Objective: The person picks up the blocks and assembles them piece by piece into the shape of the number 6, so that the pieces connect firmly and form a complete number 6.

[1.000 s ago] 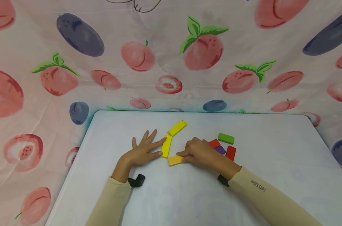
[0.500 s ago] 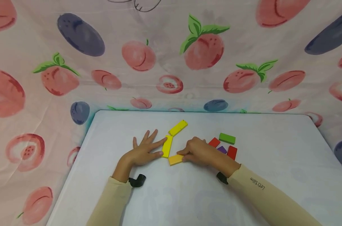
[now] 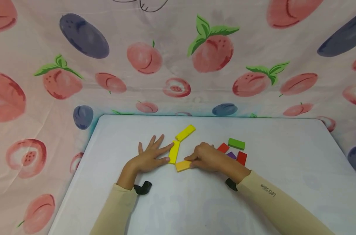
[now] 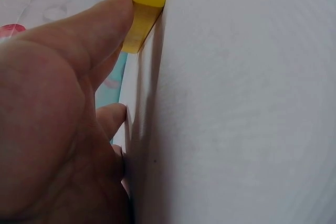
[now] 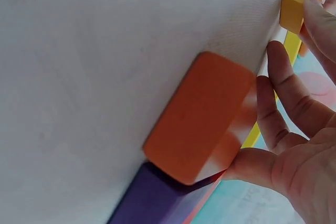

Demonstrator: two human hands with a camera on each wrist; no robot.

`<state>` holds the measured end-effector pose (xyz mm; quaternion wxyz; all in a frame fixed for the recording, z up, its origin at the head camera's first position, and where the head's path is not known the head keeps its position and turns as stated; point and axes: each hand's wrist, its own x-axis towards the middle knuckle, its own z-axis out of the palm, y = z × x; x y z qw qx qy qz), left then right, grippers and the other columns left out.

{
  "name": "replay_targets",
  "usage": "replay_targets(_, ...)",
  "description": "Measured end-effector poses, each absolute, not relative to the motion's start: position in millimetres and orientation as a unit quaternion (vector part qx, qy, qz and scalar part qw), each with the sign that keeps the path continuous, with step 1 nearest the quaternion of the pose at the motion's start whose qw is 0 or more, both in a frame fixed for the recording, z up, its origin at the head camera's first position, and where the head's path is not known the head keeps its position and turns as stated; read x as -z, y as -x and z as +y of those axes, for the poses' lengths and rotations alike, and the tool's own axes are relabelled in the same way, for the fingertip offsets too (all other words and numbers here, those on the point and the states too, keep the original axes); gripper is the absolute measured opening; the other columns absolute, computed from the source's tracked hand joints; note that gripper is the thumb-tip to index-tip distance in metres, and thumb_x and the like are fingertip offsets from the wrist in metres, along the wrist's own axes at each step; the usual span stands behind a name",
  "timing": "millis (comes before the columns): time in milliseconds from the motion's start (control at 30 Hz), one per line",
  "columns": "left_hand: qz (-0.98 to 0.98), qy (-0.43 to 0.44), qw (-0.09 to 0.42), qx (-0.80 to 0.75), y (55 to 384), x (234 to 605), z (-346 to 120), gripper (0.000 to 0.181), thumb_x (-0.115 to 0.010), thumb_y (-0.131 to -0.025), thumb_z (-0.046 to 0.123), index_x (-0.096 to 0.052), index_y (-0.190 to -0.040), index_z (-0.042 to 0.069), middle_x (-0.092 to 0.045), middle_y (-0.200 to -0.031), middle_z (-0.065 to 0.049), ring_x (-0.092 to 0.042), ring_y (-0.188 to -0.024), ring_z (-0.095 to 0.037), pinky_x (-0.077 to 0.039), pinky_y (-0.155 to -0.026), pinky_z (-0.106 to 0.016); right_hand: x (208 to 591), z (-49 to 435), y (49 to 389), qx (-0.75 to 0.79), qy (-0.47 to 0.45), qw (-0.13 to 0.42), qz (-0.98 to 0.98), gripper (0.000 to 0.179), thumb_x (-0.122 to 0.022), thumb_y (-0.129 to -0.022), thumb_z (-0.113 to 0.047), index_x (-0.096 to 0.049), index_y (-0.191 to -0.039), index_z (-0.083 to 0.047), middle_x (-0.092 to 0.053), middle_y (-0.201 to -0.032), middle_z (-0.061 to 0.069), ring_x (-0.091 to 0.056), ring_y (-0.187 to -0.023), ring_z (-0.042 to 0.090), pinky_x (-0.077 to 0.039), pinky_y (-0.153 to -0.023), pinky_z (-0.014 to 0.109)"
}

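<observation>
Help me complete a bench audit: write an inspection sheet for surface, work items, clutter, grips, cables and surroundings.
Surface: white tabletop, faint marks.
Job's things: near yellow block and far yellow block, angled, nearly end to end; amber block by the near one.
Clutter: red block, second red block, purple block, green block; an orange-looking block, possibly a red one.
Grips: left grip touches near yellow block; right grip pinches amber block.
Cables: nothing seen.
Surroundings: fruit-print cloth behind.

Blocks (image 3: pixel 174 152) between hands (image 3: pixel 148 158) (image 3: pixel 208 158) on table (image 3: pixel 178 202), more blocks (image 3: pixel 236 144) right, cloth (image 3: pixel 172 29) behind
</observation>
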<state>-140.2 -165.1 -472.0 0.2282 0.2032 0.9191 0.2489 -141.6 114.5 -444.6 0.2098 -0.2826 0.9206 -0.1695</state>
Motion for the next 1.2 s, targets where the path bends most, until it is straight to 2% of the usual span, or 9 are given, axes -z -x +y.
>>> replay_targets(500,0.92,-0.204,0.229,-0.245,141,471,-164,0.062,-0.054,-0.102,0.054,-0.031,-0.158,0.044,0.005,-0.174,0.0,0.016,-0.159,-0.033,0.02,-0.111,-0.076,444,117,140,0.174,0.289,0.199,0.92,0.037,-0.081,-0.088,-0.034,-0.074,-0.124,-0.034,-0.069,-0.087,-0.017,-0.053,-0.087,0.007,-0.051,-0.083,0.048)
replay_targets(733,0.92,-0.201,0.232,-0.245,141,469,-165,0.061,-0.054,-0.102,0.053,-0.031,-0.158,0.044,0.005,-0.174,0.0,0.016,-0.159,-0.034,0.02,-0.111,-0.076,442,118,141,0.181,0.3,0.197,0.916,0.04,-0.081,-0.089,-0.033,-0.073,-0.128,-0.031,-0.069,-0.087,-0.015,-0.053,-0.087,0.008,-0.048,-0.079,0.039)
replay_targets(833,0.919,-0.202,0.234,-0.246,140,469,-165,0.061,-0.054,-0.102,0.053,-0.031,-0.158,0.044,0.005,-0.174,-0.001,0.016,-0.159,-0.034,0.02,-0.111,-0.076,443,120,141,0.18,0.309,0.192,0.914,0.043,-0.079,-0.09,-0.035,-0.071,-0.131,-0.03,-0.074,-0.096,-0.012,-0.057,-0.088,0.009,-0.05,-0.079,0.033)
replay_targets(1000,0.919,-0.203,0.233,-0.243,139,468,-163,0.061,-0.054,-0.102,0.053,-0.031,-0.158,0.044,0.005,-0.174,0.0,0.016,-0.159,-0.033,0.02,-0.111,-0.076,444,128,137,0.186,0.312,0.15,0.92,0.045,-0.078,-0.09,-0.038,-0.07,-0.133,-0.027,-0.077,-0.112,-0.006,-0.066,-0.098,0.012,-0.055,-0.088,0.031)
replay_targets(1067,0.92,-0.203,0.231,-0.243,139,468,-163,0.061,-0.054,-0.102,0.053,-0.031,-0.158,0.044,0.004,-0.174,0.0,0.015,-0.159,-0.033,0.02,-0.112,-0.076,444,132,136,0.193,0.3,0.127,0.926,0.045,-0.078,-0.09,-0.04,-0.071,-0.132,-0.026,-0.077,-0.111,-0.008,-0.066,-0.1,0.011,-0.056,-0.089,0.031)
replay_targets(1200,0.921,-0.203,0.23,-0.241,140,468,-163,0.061,-0.054,-0.102,0.053,-0.031,-0.158,0.044,0.004,-0.174,0.0,0.015,-0.159,-0.033,0.019,-0.112,-0.076,448,142,135,0.215,0.274,0.075,0.934,0.038,-0.079,-0.089,-0.042,-0.076,-0.124,-0.026,-0.074,-0.099,-0.013,-0.061,-0.088,0.005,-0.054,-0.078,0.025)
